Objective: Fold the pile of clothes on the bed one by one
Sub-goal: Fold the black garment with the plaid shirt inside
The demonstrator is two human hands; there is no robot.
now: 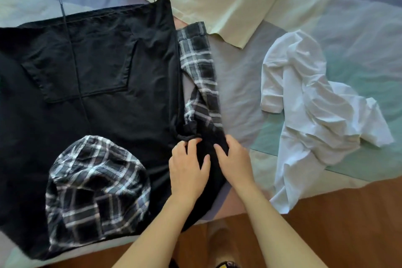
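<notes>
Both hands, left hand (188, 167) and right hand (232, 159), grip black hoodie's (104, 85) sleeve.

Pastel patchwork bedsheet (359, 35) (blues, greens) above warm wooden floor (348, 224), daylight.

View: one head camera, worn by the person; no second view shared the scene.
Position: stood at the near edge of the bed (250, 85), above it.
Direction: looked forward and steeply down, so the wooden floor (348, 224) showed along the near side.
Distance: close, with both forearms reaching in from the near edge.
Coverage: the bedspread filled the frame from left to right; wide-angle bending showed at the edges.
</notes>
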